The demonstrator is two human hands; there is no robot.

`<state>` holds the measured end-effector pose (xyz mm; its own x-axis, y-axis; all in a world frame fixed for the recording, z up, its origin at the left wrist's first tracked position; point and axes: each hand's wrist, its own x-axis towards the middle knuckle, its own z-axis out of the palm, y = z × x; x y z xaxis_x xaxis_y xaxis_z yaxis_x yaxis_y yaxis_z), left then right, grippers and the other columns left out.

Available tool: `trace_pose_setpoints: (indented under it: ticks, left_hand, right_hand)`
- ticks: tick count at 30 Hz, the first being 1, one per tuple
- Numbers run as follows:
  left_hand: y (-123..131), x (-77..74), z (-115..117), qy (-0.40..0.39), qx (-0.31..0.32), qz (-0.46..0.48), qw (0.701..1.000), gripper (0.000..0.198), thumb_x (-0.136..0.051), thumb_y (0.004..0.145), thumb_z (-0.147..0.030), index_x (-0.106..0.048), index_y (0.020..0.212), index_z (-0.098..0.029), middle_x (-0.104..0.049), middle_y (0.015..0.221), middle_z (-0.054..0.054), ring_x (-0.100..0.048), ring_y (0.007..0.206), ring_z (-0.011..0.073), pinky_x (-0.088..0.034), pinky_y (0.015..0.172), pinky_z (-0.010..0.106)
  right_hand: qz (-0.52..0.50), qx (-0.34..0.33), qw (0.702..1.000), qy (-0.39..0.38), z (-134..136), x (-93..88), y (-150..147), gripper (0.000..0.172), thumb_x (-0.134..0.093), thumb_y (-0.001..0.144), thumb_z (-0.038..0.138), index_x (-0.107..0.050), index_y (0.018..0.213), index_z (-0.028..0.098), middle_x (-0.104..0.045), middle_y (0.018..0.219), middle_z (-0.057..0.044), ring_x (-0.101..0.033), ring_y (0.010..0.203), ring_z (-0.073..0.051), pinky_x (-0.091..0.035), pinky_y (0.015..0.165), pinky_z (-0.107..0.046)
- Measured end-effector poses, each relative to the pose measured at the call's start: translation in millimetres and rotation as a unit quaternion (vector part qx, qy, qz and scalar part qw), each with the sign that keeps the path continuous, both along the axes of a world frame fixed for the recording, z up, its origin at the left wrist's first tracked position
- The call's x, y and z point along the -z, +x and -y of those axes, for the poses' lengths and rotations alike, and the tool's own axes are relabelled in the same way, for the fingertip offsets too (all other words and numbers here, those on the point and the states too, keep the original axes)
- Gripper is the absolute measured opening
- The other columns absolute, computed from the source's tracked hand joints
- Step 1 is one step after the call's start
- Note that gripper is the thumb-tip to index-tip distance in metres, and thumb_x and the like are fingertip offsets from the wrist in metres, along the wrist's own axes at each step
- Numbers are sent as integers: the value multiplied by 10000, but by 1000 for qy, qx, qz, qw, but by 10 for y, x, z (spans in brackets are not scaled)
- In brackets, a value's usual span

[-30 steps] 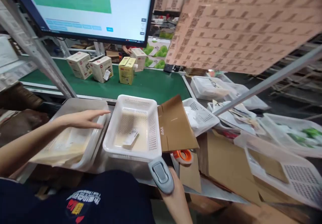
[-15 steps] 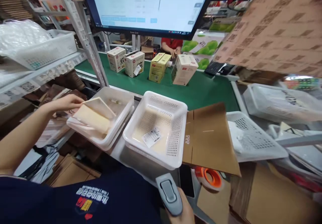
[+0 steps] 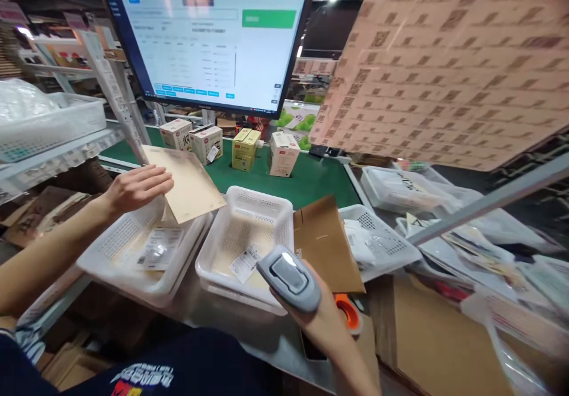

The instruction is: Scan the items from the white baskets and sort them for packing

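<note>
Head view: the left hand (image 3: 133,188) has a flat tan envelope (image 3: 184,184) pinched at its left edge, thumb under and fingers spread on top, so the left grip is closed on the envelope. It is lifted clear, tilted, above the left white basket (image 3: 111,248), where a paper slip with a printed code (image 3: 155,251) lies on the bottom. The envelope looks thin and light, stiff enough to keep flat when held by one edge (though a sheet like that would likely bow if taken by a corner alone). Its surface looks smooth, so a broad pinch along the edge seems the safer hold.

The right hand (image 3: 317,319) is wrapped around a grey handheld scanner (image 3: 288,277), its head turned toward the middle white basket (image 3: 262,206), which has a label (image 3: 244,262) inside. The scanner reads as hard moulded plastic, solid and easy to hold by its handle.

Beside the middle basket lies flat brown cardboard (image 3: 326,248), and an orange tape roll (image 3: 349,313) peeks out just behind the right hand. Beyond the counter (image 3: 249,331), small cartons (image 3: 244,147) stand on a green belt (image 3: 320,182) under a monitor (image 3: 208,34)
</note>
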<state>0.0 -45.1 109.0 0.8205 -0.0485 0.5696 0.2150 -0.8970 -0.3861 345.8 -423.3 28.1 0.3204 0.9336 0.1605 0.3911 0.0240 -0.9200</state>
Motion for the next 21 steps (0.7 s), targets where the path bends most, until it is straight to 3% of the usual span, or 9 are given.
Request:
trace_pose_setpoints:
  ticks: [2, 6, 9, 14, 17, 21]
  left_hand:
    - [121, 47, -21, 62, 71, 29, 995, 389, -648, 1100, -108, -803, 1405, -294, -778, 1458, 21, -712, 1431, 199, -483, 1348, 373]
    - [439, 95, 60, 108, 130, 37, 985, 602, -657, 1059, 6, -644, 1614, -227, -706, 1555, 79, -555, 1589, 234, -417, 1411, 403]
    - [684, 38, 128, 155, 172, 2, 973, 526, -635, 1069, -7, -660, 1568, -174, -711, 1554, 83, -517, 1615, 257, -399, 1427, 419]
    - [1170, -50, 95, 192, 276, -24, 941, 385, -674, 1086, -149, -760, 1456, -212, -678, 1609, 68, -573, 1576, 279, -399, 1426, 419]
    - [1521, 116, 159, 130, 313, -47, 940, 414, -663, 1089, -162, -770, 1481, -242, -686, 1601, 66, -597, 1557, 267, -408, 1415, 391]
    - [1750, 566, 236, -12, 214, -182, 960, 527, -539, 1123, -94, -706, 1584, -286, -594, 1691, 59, -538, 1609, 273, -369, 1432, 458]
  right_hand:
    - [18, -7, 999, -35, -92, -137, 74, 399, -826, 890, 454, -673, 1135, 179, -742, 1092, -87, -699, 956, -255, -548, 832, -356]
    - [78, 6, 996, -40, -252, -444, 168, 432, -781, 870, 543, -712, 1073, 168, -743, 1061, -109, -716, 973, -301, -548, 851, -415]
    - [77, 30, 997, 8, -417, -720, 167, 464, -812, 859, 551, -724, 1121, 178, -773, 1097, -113, -738, 993, -304, -572, 865, -421]
    - [82, 41, 994, 58, -781, -1290, 249, 544, -847, 813, 544, -764, 1201, 172, -822, 1235, -143, -772, 1127, -344, -619, 1012, -484]
    - [128, 39, 990, 41, -785, -1447, 362, 506, -831, 836, 534, -791, 1183, 167, -833, 1231, -139, -786, 1141, -357, -646, 1016, -495]
    - [141, 75, 987, 12, -377, -1245, 502, 395, -866, 891, 481, -807, 1202, 243, -838, 1229, -116, -809, 1053, -334, -699, 935, -470]
